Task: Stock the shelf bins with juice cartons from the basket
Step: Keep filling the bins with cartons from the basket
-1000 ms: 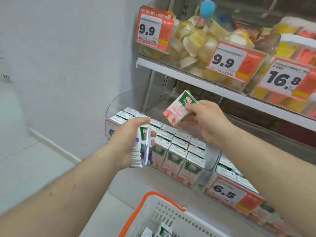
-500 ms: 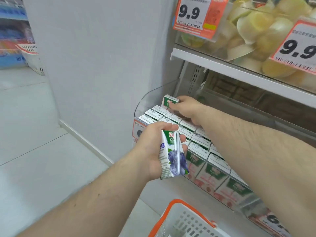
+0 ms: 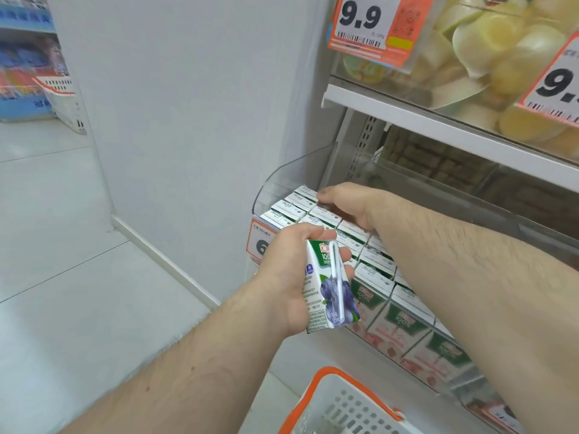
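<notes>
1. A clear plastic shelf bin [image 3: 294,173] is seen on the lower shelf, packed with rows of upright juice cartons [image 3: 372,278] with white tops and green-and-red fronts.
2. An orange price tag [image 3: 260,242] is fixed to the bin's front left corner and is partly hidden by the left hand.
3. On the shelf above, a clear container of pale yellow cups [image 3: 488,54] is shown, with an orange "9.9" price label [image 3: 372,23] hung at its front.
4. A white basket with an orange rim [image 3: 344,405] is seen at the bottom edge, below the bin; its contents cannot be made out.
5. A blueberry juice carton [image 3: 329,292] with a straw on its face is gripped upright by the left hand [image 3: 291,270], thumb across the top and fingers curled round the far side, and is held in front of the bin.
6. The right hand [image 3: 351,205] is reached over the stocked rows to the back left corner of the bin, the fingers laid on the carton tops there; whether a carton is pinched beneath them cannot be told.
7. The right forearm is laid across the cartons in the middle of the bin, hiding several of them.
</notes>
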Motion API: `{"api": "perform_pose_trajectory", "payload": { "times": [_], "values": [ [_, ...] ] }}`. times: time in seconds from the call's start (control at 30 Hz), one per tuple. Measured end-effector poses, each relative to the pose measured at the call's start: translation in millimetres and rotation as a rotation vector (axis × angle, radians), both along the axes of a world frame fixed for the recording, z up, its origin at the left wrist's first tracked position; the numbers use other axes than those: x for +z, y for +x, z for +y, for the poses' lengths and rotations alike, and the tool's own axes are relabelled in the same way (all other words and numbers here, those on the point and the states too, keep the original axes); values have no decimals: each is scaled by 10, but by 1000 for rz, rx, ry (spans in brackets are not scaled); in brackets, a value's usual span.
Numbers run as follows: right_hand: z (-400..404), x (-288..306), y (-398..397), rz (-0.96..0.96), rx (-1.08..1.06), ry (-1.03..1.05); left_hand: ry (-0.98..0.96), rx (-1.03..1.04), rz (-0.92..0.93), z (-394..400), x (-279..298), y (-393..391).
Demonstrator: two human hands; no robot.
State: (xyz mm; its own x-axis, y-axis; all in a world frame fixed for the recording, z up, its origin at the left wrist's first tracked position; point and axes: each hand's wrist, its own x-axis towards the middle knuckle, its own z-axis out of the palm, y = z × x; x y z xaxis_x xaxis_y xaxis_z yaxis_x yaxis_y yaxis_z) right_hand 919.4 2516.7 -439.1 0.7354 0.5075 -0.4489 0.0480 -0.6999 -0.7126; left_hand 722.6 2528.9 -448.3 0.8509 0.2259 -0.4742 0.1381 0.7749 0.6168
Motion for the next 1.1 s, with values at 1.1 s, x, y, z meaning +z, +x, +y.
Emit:
{"api": "perform_pose_trajectory", "payload": {
  "times": [1.1],
  "values": [
    [-2769, 68, -2095, -774, -49, 175, 356, -280, -624, -1609, -26, -377]
  ]
}}
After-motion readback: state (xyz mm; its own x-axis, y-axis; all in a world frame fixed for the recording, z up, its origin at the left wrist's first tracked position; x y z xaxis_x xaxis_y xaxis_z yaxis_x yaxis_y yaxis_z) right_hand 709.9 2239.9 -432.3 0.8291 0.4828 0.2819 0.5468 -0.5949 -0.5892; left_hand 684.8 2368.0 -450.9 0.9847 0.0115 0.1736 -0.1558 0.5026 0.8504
